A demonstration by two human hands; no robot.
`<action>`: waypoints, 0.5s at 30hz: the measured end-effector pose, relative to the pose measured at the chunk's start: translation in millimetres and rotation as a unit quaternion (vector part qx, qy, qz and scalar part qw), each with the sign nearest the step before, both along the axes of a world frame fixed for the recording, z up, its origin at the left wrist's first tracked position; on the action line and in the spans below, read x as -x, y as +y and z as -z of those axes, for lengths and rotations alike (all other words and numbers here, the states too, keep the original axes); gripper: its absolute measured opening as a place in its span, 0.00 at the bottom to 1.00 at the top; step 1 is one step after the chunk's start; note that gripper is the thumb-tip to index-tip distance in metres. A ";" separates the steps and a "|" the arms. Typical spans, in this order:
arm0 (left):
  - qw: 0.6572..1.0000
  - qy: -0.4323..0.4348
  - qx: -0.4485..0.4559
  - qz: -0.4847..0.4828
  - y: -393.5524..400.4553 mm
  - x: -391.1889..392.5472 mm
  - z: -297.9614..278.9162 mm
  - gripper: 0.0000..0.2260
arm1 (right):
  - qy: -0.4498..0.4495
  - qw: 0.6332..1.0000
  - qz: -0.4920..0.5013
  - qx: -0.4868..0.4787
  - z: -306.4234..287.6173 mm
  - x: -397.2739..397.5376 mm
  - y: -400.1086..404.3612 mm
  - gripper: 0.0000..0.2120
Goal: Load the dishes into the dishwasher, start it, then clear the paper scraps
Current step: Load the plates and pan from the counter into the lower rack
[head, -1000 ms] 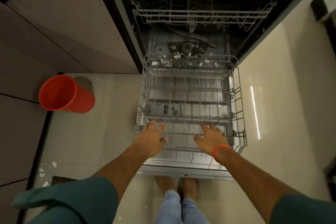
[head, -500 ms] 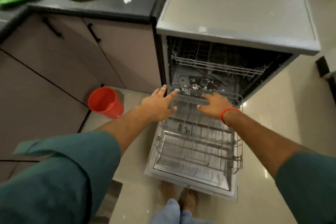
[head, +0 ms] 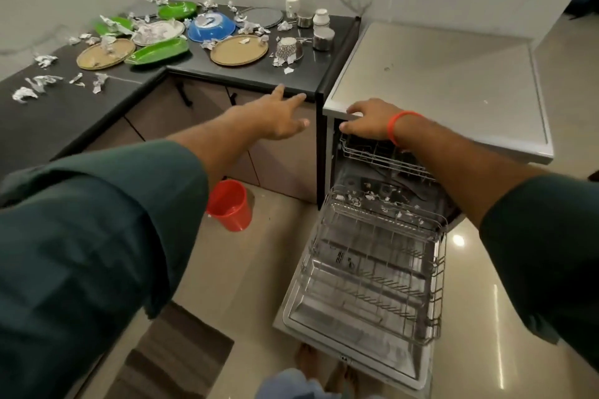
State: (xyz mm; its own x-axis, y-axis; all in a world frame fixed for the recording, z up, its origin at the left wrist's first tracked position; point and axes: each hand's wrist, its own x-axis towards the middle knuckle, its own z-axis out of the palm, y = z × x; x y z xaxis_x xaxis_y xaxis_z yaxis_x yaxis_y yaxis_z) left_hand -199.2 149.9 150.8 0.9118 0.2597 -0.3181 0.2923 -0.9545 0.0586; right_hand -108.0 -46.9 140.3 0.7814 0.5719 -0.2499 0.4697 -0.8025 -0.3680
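Dark desk (head: 227,74) left of the dishwasher (head: 437,81) holds plates among paper scraps (head: 42,81). Left hand (head: 278,116) reaches open toward it; right hand (head: 366,121) rests flat-fingered on the dishwasher's front edge. Scraps on plates could fall into the lower rack (head: 372,269)

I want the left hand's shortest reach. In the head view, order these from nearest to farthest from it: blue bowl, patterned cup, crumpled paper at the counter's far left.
From the left hand:
1. Patterned cup, straight ahead near the counter's right end.
2. Blue bowl, farther back and left.
3. Crumpled paper, far left.
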 end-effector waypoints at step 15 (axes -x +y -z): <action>0.999 0.032 0.023 -0.024 26.3 53.5 -25.7 0.34 | 0.009 0.993 -0.083 0.084 -24.6 36.3 67.9 0.29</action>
State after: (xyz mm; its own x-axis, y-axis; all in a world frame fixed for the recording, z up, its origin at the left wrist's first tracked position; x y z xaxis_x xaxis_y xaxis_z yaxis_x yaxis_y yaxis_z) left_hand -252.7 176.2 176.5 0.8759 0.2860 -0.3885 0.3422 -0.9360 0.0825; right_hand -144.4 21.0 165.0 0.6737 0.6421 -0.3657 0.5953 -0.7648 -0.2462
